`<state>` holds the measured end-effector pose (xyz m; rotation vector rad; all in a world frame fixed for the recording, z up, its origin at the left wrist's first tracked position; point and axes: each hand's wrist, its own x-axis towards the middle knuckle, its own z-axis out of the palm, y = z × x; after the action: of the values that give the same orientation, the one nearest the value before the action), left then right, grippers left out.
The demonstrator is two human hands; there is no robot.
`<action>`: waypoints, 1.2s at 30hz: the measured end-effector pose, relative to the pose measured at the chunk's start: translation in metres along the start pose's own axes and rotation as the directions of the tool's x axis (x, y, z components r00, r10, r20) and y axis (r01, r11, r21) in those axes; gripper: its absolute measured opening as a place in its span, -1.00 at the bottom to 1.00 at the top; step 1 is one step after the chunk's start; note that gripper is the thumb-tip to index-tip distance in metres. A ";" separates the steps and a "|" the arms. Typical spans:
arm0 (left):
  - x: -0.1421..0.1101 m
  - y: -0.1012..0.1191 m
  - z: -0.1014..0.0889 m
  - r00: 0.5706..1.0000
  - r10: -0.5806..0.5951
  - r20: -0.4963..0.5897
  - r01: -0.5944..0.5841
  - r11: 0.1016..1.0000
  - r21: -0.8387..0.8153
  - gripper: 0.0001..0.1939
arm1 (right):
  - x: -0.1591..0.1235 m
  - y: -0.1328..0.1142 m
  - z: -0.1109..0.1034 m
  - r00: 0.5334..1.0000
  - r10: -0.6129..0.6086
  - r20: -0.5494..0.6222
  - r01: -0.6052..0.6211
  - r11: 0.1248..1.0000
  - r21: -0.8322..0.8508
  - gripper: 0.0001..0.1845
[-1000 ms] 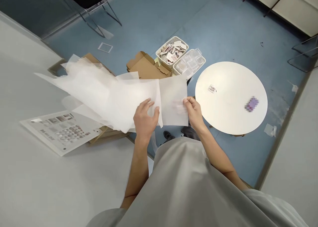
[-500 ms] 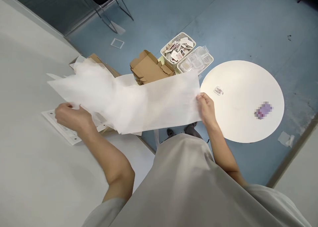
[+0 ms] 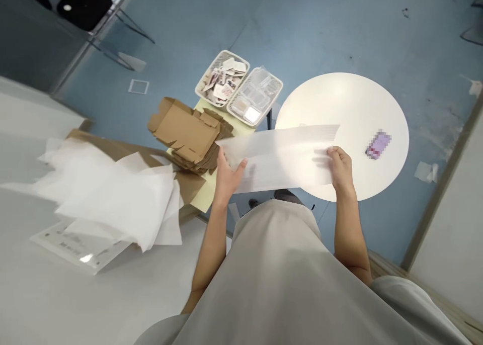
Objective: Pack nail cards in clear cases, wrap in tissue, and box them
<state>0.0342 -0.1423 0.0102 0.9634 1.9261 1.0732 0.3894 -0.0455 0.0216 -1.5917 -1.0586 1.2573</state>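
Note:
I hold one thin translucent paper sheet (image 3: 283, 154) stretched level between both hands, above the near edge of a round white table (image 3: 350, 103). My left hand (image 3: 227, 176) grips the sheet's left end, thumb on top. My right hand (image 3: 340, 169) pinches its right end. A loose pile of the same white sheets (image 3: 109, 194) lies to my left on the grey-white tabletop (image 3: 75, 294), clear of both hands.
Flat brown cardboard boxes (image 3: 186, 134) lie beyond my left hand. Two white baskets (image 3: 237, 86) of small packets stand behind them. A printed white board (image 3: 75, 244) sits under the paper pile. A purple blurred item (image 3: 378, 144) rests on the round table. A black chair (image 3: 81, 5) is far left.
My left hand left the paper pile and came back to take the left end of the single sheet. The sheet moved right, away from the pile, over the round table.

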 end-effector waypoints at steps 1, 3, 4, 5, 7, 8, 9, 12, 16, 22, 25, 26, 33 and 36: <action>0.014 -0.010 0.027 0.991 -0.126 0.035 0.127 0.992 -0.023 0.00 | 0.008 0.009 -0.012 1.000 0.016 -0.022 -0.017 1.000 -0.026 -0.57; 0.039 -0.026 0.078 0.963 -0.262 0.062 0.263 0.965 -0.014 -0.05 | 0.024 0.032 -0.035 0.996 0.035 -0.078 -0.041 0.996 -0.078 -0.59; 0.050 -0.033 0.103 0.958 -0.279 0.068 0.281 0.960 -0.011 -0.13 | 0.032 0.046 -0.046 0.993 0.039 -0.112 -0.051 0.993 -0.106 -0.61; 0.060 -0.038 0.126 0.957 -0.280 0.081 0.282 0.959 -0.015 -0.23 | 0.040 0.060 -0.057 0.988 0.043 -0.147 -0.063 0.989 -0.134 -0.63; 0.077 -0.046 0.170 0.955 -0.267 0.125 0.274 0.961 -0.039 -0.49 | 0.054 0.091 -0.078 0.976 0.070 -0.207 -0.111 0.976 -0.189 -0.68; 0.084 -0.050 0.190 0.953 -0.262 0.150 0.272 0.961 -0.055 -0.60 | 0.060 0.107 -0.088 0.969 0.092 -0.230 -0.141 0.967 -0.210 -0.69; 0.091 -0.053 0.209 0.952 -0.254 0.169 0.268 0.961 -0.068 -0.67 | 0.064 0.122 -0.097 0.960 0.114 -0.255 -0.174 0.958 -0.226 -0.69; 0.109 -0.063 0.253 0.959 -0.228 0.170 0.239 0.970 -0.045 -0.68 | 0.072 0.166 -0.122 0.924 0.165 -0.345 -0.263 0.929 -0.260 -0.72; 0.128 -0.069 0.283 0.962 -0.217 0.166 0.201 0.974 0.104 -0.78 | 0.072 0.211 -0.143 0.878 0.246 -0.411 -0.380 0.880 -0.285 -0.73; 0.149 -0.070 0.302 0.937 -0.155 0.313 0.043 0.941 0.335 -0.74 | 0.068 0.245 -0.144 0.845 0.338 -0.414 -0.465 0.847 -0.258 -0.67; 0.154 -0.077 0.312 0.881 -0.249 0.402 0.049 0.894 0.446 -0.72 | 0.067 0.250 -0.138 0.819 0.333 -0.468 -0.490 0.830 -0.267 -0.64; 0.154 -0.080 0.315 0.860 -0.284 0.424 0.055 0.877 0.477 -0.74 | 0.067 0.251 -0.136 0.807 0.331 -0.490 -0.500 0.824 -0.267 -0.63; 0.145 -0.090 0.329 0.869 -0.298 0.396 0.043 0.842 0.539 -0.68 | 0.060 0.259 -0.132 0.743 0.313 -0.591 -0.555 0.782 -0.284 -0.65; 0.147 -0.085 0.331 0.873 -0.281 0.398 0.012 0.829 0.560 -0.63 | 0.057 0.262 -0.134 0.738 0.312 -0.598 -0.566 0.769 -0.297 -0.65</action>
<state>0.2252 0.0684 -0.2296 1.2116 1.8696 0.1419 0.5603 -0.0850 -0.2214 -2.5119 -0.6473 0.7833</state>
